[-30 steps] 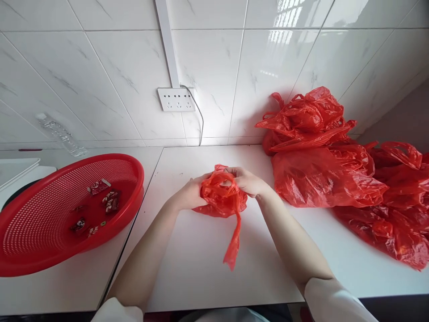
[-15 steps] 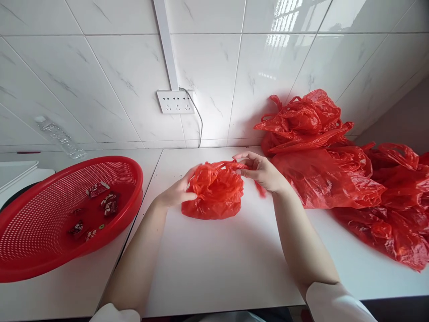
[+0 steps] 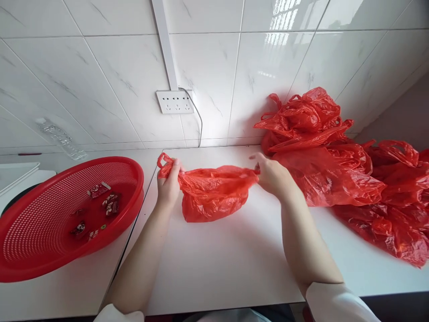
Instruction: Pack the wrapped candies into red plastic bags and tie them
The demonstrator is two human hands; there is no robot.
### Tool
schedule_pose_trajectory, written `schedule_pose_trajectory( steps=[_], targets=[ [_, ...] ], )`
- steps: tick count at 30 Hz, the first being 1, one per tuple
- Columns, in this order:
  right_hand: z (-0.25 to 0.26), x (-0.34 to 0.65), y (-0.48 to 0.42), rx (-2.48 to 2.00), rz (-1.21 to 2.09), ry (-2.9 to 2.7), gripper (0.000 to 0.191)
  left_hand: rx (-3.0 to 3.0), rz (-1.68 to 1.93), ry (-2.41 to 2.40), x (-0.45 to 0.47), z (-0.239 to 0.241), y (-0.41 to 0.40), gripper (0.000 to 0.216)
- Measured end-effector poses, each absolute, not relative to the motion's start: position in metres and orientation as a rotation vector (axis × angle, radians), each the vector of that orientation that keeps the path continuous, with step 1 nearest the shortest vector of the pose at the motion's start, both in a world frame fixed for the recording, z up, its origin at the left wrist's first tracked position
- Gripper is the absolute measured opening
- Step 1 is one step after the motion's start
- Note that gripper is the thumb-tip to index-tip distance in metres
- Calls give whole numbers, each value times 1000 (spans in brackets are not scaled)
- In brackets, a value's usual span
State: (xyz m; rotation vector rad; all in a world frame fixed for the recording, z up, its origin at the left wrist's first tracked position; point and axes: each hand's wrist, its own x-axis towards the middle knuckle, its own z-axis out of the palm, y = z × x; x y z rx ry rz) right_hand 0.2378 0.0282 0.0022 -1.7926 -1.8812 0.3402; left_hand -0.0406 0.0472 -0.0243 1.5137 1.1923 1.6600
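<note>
While both hands pulled outward, a small red plastic bag point(image 3: 211, 192) stretched between them over the middle of the white bench point(image 3: 217, 264). The left hand point(image 3: 168, 185) had its fingers closed on one handle, the right hand point(image 3: 272, 175) on the other. A red basket point(image 3: 40, 223) holding wrapped sweets point(image 3: 109, 203) sat at left; a heap of red bags point(image 3: 335, 165) lay at right.

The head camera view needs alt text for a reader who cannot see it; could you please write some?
Two bare hands, left hand and right hand, pull a red plastic bag taut by its handles above a white counter. A red basket holding small wrapped sweets sits to the left; a pile of red bags lies to the right.
</note>
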Motion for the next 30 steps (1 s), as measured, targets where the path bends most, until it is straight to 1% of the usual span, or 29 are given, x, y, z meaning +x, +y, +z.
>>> schedule_pose_trajectory(
  steps=[2,3,6,7,9,11,13,15,16,17,20,22,24,27,28,30],
  targets=[
    [15,246,14,-1613,342,-2029,51,1574,1556,1144,-43,-20,46,36],
    [22,246,5,-1449,324,-2050,48,1615,1496,1115,-42,-17,44,35],
    [34,226,-18,-1046,317,-1995,24,1698,1372,999,-33,-12,35,33],
    [32,214,-21,-995,363,-2014,22,1724,1349,970,-29,-12,32,32],
    [18,187,-19,-1055,509,-2159,26,1773,1327,935,-25,-11,30,34],
    [-8,163,-6,-1302,631,-2346,27,1782,1325,916,-25,-12,30,37],
    [-34,147,11,-1504,671,-2497,27,1733,1299,885,-28,-14,31,37],
    [-53,142,25,-1556,685,-2568,37,1675,1219,836,-33,-14,33,35],
    [-58,143,31,-1557,686,-2573,38,1672,1156,819,-35,-14,33,35],
    [-61,146,35,-1540,694,-2569,35,1701,1077,826,-37,-13,33,36],
    [-55,161,42,-1325,711,-2529,16,1952,790,1034,-41,-12,31,35],
    [-47,173,46,-1154,698,-2493,16,2143,598,1274,-40,-13,30,29],
    [-42,182,49,-1139,667,-2450,24,2291,463,1453,-39,-18,32,28],
    [-42,190,52,-1274,634,-2355,28,2433,317,1506,-36,-30,37,56],
    [-42,192,53,-1297,631,-2332,27,2449,279,1506,-36,-34,39,62],
    [-43,194,53,-1296,639,-2306,20,2450,230,1535,-36,-42,43,66]
  ],
)
